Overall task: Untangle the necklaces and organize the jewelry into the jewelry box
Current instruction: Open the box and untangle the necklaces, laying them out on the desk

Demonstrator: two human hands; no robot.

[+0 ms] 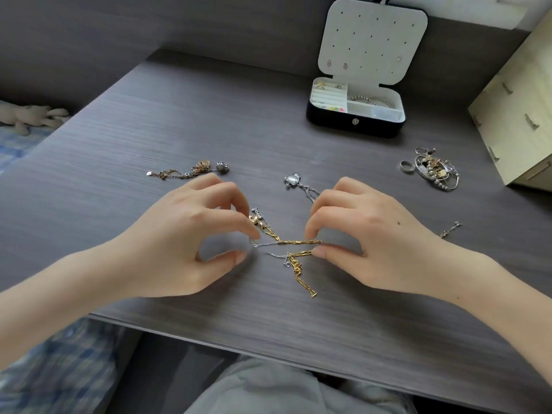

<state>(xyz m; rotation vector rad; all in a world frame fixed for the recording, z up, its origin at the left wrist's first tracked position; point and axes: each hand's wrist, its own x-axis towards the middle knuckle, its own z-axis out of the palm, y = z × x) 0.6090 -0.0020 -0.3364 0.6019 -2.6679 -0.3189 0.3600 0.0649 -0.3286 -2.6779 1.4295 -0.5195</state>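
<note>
Two chains, a gold chain (298, 242) and a thinner silver chain (265, 244), lie crossed and tangled on the desk (134, 121) near its front edge, between a person's hands. The right hand (370, 234) pinches the gold chain between thumb and forefinger, a run of it stretched level toward the left hand (185, 234). The left hand is curled, its fingertips (251, 230) touching the chains where gold meets silver, the thumb apart below them. Whether it grips the silver chain cannot be told. One gold end trails toward the person; the other ends in a small charm by the left fingertips.

Just beyond the hands lies a pendant necklace (293, 179), silver with a pale stone, its chain running under the right hand. Farther left sits a small tangle (191, 170) of gold and silver pieces. To the right, well apart, a heap (436, 170) of bangles and beads lies with a ring (406, 166) just beside it. A short silver piece (450, 229) rests near the right wrist.

The box (334, 122), dark outside and white inside, stands open at the desk's far side, its lid (373, 40) upright. Rings sit in the left slots, bracelets in the right rear compartment, and a few earrings hang on the lid's panel. A pale wooden cabinet (519, 115) stands at the desk's right edge. A plush toy (30, 116) lies on the bed (15, 144) at left.
</note>
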